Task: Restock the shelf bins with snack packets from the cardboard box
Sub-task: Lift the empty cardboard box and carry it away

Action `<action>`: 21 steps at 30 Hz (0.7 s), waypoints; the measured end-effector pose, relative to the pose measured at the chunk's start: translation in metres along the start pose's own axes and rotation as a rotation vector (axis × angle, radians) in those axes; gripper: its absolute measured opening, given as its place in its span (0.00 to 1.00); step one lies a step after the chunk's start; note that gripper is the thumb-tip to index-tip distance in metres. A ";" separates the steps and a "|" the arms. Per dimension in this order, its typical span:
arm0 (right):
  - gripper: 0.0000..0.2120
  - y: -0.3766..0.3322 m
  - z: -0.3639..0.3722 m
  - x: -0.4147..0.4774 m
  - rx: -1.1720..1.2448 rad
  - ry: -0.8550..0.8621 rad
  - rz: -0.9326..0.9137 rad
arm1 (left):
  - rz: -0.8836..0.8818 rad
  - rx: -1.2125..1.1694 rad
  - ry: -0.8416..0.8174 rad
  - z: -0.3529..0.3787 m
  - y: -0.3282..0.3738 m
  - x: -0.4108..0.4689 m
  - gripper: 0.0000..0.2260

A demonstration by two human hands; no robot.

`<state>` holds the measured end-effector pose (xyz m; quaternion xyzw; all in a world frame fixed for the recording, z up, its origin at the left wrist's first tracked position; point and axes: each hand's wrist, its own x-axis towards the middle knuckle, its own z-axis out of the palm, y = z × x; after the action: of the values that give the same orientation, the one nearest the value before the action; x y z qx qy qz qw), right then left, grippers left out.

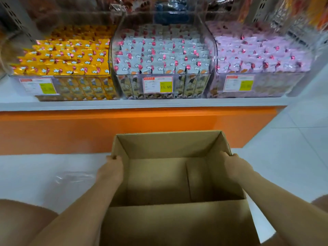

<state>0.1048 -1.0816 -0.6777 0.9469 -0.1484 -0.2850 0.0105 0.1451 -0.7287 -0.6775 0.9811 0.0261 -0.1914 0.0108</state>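
The open cardboard box (177, 222) sits in the lower centre of the frame with its bare inner floor showing. The left hand (111, 167) curls over the top rim of its left wall and the right hand (235, 165) grips the rim of its right wall. Across the upper half, well apart from the box, the yellow-packet bin (71, 59), grey-packet bin (163, 55) and pink-packet bin (260, 54) stand side by side on the white shelf (159, 102), each full. Left of the box lies what may be clear plastic film (74, 178), too blurred to be sure.
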 end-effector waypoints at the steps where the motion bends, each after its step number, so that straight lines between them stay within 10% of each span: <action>1: 0.27 0.002 0.002 0.000 -0.014 0.028 -0.016 | -0.036 -0.046 -0.017 -0.002 0.003 -0.003 0.18; 21: 0.15 0.212 -0.037 -0.039 0.243 0.295 0.268 | 0.202 -0.185 0.111 -0.034 0.174 -0.026 0.23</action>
<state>0.0359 -1.2756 -0.6040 0.9444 -0.3031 -0.1198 -0.0444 0.1430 -0.9023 -0.6344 0.9827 -0.0546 -0.1315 0.1187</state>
